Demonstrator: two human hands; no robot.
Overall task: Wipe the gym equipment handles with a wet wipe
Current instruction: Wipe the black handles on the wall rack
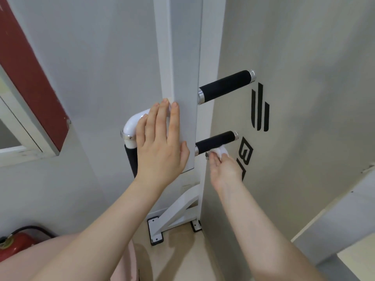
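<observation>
wipe in right hand, lower handle.

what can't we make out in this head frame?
- Right hand fingertips: hidden behind the wet wipe under the lower handle.
- Vertical black grip: mostly covered by the left hand, which lies flat on the white upright.
- Black lettering: partly blocked by the right hand, unreadable.
- Red extinguisher: cut off by the left edge.
</observation>
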